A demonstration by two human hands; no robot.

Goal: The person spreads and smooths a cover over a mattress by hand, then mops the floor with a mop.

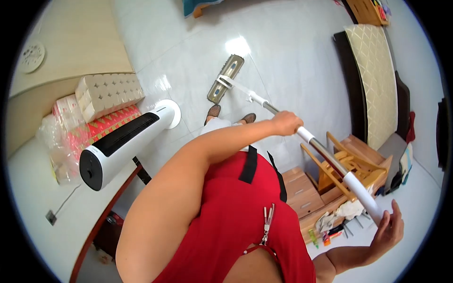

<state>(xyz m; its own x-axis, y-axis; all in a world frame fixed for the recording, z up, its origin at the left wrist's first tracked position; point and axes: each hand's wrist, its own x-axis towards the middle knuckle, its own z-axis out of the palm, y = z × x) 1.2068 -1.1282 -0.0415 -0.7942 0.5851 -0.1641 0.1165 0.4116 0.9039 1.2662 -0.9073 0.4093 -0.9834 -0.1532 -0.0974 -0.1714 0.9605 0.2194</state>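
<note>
A flat mop (225, 79) lies with its rectangular head on the glossy tiled floor, just ahead of my feet. Its white and metal pole (325, 153) slants up toward the lower right. Across my body reaches my left hand (287, 123), its fingers wrapped around the middle of the pole. At the pole's upper end, my right hand (389, 231) loosely cups the white grip, thumb against it and fingers partly extended. Part of that grasp is hidden by the angle.
To my left stands a white tower fan (130, 141) beside stacked tissue packs (109, 94). A wooden chair (351, 162) and drawers (302, 191) are close on the right, under the pole. Beyond them is a patterned cream cushion (373, 80). Blue fabric (200, 5) shows at the top.
</note>
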